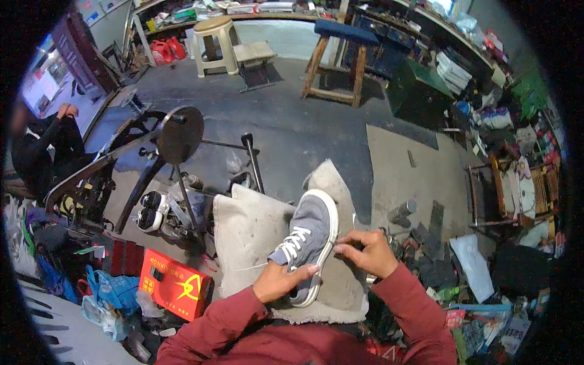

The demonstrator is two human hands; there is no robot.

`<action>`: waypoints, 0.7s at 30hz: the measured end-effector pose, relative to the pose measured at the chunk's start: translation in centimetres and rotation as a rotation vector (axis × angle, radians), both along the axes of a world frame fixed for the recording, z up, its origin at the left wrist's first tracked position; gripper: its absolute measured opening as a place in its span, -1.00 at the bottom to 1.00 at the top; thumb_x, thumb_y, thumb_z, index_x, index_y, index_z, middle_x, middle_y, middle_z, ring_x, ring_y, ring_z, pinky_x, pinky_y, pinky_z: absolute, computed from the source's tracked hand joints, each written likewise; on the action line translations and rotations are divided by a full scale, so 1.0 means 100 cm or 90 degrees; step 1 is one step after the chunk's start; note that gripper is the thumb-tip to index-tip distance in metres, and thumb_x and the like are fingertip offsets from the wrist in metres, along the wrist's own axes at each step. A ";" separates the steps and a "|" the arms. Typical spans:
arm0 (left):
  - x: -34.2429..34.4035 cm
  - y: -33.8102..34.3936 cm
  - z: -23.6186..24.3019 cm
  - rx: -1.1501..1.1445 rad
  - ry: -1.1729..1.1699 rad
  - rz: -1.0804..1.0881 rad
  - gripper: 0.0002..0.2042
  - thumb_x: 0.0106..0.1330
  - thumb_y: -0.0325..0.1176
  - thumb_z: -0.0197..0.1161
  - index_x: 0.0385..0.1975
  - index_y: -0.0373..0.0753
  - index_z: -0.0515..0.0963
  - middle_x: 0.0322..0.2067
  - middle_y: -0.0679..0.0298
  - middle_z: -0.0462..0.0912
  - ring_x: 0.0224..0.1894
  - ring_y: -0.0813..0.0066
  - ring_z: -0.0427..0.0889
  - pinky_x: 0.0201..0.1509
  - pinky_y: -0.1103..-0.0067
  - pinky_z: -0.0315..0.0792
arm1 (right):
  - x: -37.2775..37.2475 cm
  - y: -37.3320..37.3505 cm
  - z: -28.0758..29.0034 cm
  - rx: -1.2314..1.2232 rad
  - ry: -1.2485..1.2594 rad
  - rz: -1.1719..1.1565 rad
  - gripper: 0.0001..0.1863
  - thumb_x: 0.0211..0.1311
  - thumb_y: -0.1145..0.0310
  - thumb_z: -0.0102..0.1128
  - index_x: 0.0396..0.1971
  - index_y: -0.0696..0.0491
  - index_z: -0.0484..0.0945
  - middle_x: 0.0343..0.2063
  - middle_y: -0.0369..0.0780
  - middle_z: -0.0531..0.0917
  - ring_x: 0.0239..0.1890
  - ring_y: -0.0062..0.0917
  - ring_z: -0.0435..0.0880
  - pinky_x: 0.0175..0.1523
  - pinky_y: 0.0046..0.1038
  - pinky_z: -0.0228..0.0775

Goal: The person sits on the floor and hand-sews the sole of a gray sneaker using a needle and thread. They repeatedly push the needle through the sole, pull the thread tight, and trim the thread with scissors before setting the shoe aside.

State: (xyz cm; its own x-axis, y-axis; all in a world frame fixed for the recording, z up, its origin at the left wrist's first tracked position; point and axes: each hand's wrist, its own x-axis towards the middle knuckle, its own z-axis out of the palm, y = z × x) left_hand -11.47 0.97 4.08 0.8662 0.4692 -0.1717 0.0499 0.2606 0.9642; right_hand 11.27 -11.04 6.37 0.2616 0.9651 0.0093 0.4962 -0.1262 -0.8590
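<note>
A grey canvas sneaker (313, 222) with white laces and a white sole lies tilted on my lap, toe pointing away from me. My left hand (281, 281) is closed on its heel end, the thumb pressed along the side and the other fingers hidden inside or behind the shoe. At the sole's right edge, my right hand (372, 254) pinches with thumb and forefinger; whatever is between them is too small to make out. A pale, stained cloth (243, 222) covers my lap beneath the shoe. A thin light thread (249, 267) stretches leftward from the shoe over the cloth.
A hand-cranked machine with a round wheel (180, 135) stands at the left, near a seated person (45, 143). Beside my lap are a red box (176, 285) and dark shoes with white soles (150, 212). Scraps and tools (426, 243) litter the right. Stools (337, 61) stand farther off.
</note>
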 end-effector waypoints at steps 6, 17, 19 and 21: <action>0.018 0.003 -0.008 0.049 -0.021 0.008 -0.17 0.28 -0.10 0.46 0.39 -0.50 0.22 0.33 -0.01 0.37 0.38 0.24 0.33 0.45 0.45 0.21 | 0.014 0.016 0.018 -0.141 -0.080 0.054 -0.76 0.18 0.21 0.44 -0.34 0.09 0.74 -0.52 -0.03 0.71 -0.52 -0.26 0.72 -0.37 -0.32 0.51; 0.012 0.016 -0.016 0.083 0.029 -0.007 -0.16 0.29 -0.01 0.40 0.40 -0.47 0.24 0.36 -0.07 0.38 0.40 0.18 0.36 0.45 0.47 0.23 | -0.021 0.021 0.020 -0.091 -0.179 -0.023 -0.67 0.13 0.20 0.48 -0.39 0.16 0.59 -0.46 0.04 0.67 -0.37 -0.01 0.68 -0.30 -0.11 0.46; 0.008 0.013 -0.019 0.108 0.011 0.031 -0.25 0.32 -0.08 0.39 0.37 -0.45 0.31 0.31 -0.01 0.45 0.33 0.23 0.43 0.41 0.46 0.29 | -0.018 0.020 0.014 -0.133 -0.153 -0.033 -0.61 0.06 0.15 0.55 -0.40 0.16 0.58 -0.47 0.04 0.67 -0.39 -0.04 0.68 -0.31 -0.14 0.46; 0.006 0.012 -0.023 0.079 -0.016 0.024 -0.29 0.32 -0.10 0.39 0.35 -0.44 0.34 0.28 0.01 0.48 0.31 0.23 0.45 0.40 0.45 0.30 | -0.017 0.021 0.007 -0.102 -0.192 -0.061 -0.50 -0.06 0.03 0.62 -0.47 0.16 0.58 -0.53 0.02 0.65 -0.44 -0.06 0.68 -0.35 -0.15 0.45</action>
State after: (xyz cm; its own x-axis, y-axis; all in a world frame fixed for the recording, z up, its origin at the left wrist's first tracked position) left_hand -10.91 2.21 1.82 0.8510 0.5176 -0.0885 0.0173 0.1408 0.9899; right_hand 9.52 -8.94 7.02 0.3591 0.9319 -0.0501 0.7035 -0.3056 -0.6416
